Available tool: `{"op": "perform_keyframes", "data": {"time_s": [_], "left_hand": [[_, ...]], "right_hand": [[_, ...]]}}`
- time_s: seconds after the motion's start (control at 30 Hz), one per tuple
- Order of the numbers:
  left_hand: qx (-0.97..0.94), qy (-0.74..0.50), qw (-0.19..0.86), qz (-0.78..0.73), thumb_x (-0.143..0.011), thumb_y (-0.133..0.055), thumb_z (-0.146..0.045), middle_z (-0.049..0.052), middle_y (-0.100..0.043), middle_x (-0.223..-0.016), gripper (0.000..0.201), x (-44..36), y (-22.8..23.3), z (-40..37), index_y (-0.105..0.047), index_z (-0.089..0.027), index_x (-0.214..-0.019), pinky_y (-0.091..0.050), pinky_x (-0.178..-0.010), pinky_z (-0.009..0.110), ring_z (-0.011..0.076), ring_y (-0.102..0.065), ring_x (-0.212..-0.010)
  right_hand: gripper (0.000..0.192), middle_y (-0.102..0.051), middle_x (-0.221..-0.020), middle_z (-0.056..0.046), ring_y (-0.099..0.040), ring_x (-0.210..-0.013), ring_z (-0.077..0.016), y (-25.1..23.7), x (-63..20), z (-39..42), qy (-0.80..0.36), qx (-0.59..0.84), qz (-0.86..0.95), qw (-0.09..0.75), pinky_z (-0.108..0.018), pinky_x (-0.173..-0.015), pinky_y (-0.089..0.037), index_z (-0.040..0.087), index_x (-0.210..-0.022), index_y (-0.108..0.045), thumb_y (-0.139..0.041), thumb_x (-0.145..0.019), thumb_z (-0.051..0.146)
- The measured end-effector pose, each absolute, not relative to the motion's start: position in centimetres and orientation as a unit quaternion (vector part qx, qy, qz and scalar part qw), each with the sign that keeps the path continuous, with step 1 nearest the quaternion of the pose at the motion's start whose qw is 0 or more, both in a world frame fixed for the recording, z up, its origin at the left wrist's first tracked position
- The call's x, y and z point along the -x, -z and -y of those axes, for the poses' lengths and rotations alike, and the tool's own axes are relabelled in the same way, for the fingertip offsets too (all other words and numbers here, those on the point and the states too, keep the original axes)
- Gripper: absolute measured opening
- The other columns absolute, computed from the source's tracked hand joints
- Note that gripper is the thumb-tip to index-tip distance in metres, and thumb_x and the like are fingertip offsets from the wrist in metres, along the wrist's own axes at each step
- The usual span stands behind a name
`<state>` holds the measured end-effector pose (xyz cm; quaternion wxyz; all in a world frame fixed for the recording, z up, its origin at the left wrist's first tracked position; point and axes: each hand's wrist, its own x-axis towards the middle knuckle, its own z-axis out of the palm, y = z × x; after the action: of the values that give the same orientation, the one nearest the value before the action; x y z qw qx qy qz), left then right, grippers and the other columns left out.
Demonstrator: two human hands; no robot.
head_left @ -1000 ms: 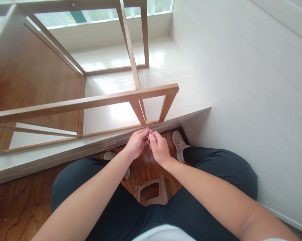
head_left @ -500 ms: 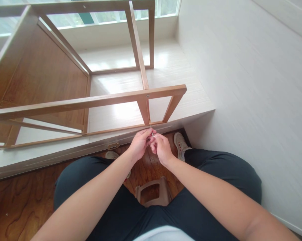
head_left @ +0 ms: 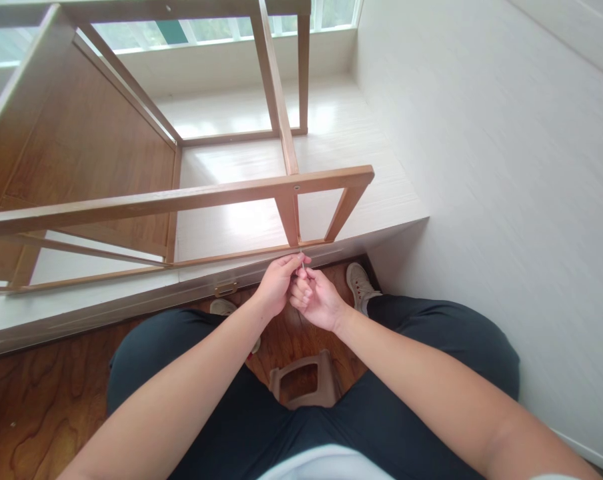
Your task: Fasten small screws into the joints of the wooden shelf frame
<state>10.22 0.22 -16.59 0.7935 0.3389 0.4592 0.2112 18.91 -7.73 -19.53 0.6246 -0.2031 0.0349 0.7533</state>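
Thin metal pin [head_left: 302, 261], slatted wooden frame [head_left: 181, 199]

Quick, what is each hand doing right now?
Left hand: closed, pinching a small metal piece by the wooden frame.
Right hand: closed on the same piece.

Bare forearms [head_left: 191, 393], dark trousers [head_left: 431, 347], pale sneakers [head_left: 359, 283]

A small thin metal pin [head_left: 302, 264], upright, pinched just below the wooden frame's [head_left: 231, 195] bottom rail.
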Motion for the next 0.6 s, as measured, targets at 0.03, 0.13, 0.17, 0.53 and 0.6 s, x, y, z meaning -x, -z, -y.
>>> {"op": "perform_keyframes", "data": {"time_s": [0.03,0.13,0.17,0.53,0.6], "left_hand": [[-0.339,-0.212,0.794,-0.458,-0.069,-0.084,-0.047,-0.002,-0.059,-0.059,0.038,-10.2,16.5,-0.2,-0.073,-0.014,-0.082,-0.042,-0.052,0.021,0.01,-0.056,-0.052],[-0.334,-0.211,0.802,-0.448,-0.07,-0.084,-0.047,-0.001,-0.06,-0.06,0.038,-10.3,16.5,-0.1,-0.073,-0.014,-0.085,-0.043,-0.051,0.022,0.0099,-0.055,-0.051],[-0.332,-0.208,0.806,-0.444,-0.07,-0.084,-0.047,-0.001,-0.059,-0.059,0.039,-10.3,16.6,-0.1,-0.073,-0.014,-0.085,-0.043,-0.049,0.022,0.0098,-0.054,-0.049],[-0.364,-0.177,0.822,-0.401,-0.079,-0.075,-0.049,-0.005,-0.052,-0.054,0.036,-10.0,16.8,0.3,-0.066,-0.016,-0.091,-0.037,-0.03,0.025,0.0129,-0.048,-0.031],[-0.366,-0.18,0.82,-0.402,-0.08,-0.075,-0.05,-0.005,-0.052,-0.054,0.037,-10.0,16.8,0.4,-0.065,-0.016,-0.092,-0.038,-0.03,0.025,0.0135,-0.049,-0.031]], "right_hand": [[0.021,-0.043,-0.047,0.006,-0.033,-0.043,-0.0105,19.5,-18.8,7.7,-0.745,0.215,-0.031,0.631,-0.02,-0.044,-0.032,0.021,-0.079,-0.053,-0.047,-0.097,0.028],[0.024,-0.048,-0.048,0.005,-0.037,-0.043,-0.0107,19.2,-18.5,7.7,-0.703,0.275,-0.011,0.655,-0.021,-0.045,-0.033,0.021,-0.076,-0.052,-0.05,-0.096,0.035],[0.026,-0.049,-0.048,0.005,-0.038,-0.043,-0.0105,19.1,-18.3,7.7,-0.687,0.3,-0.001,0.662,-0.021,-0.044,-0.032,0.021,-0.075,-0.051,-0.052,-0.095,0.038],[0.035,-0.051,-0.045,0.006,-0.036,-0.037,-0.0095,19.4,-17.0,8.2,-0.573,0.451,0.084,0.679,-0.022,-0.039,-0.029,0.023,-0.074,-0.049,-0.056,-0.092,0.052],[0.035,-0.05,-0.046,0.006,-0.037,-0.037,-0.0094,19.4,-17.1,8.3,-0.565,0.464,0.097,0.675,-0.022,-0.039,-0.029,0.023,-0.075,-0.049,-0.055,-0.093,0.053]]}}
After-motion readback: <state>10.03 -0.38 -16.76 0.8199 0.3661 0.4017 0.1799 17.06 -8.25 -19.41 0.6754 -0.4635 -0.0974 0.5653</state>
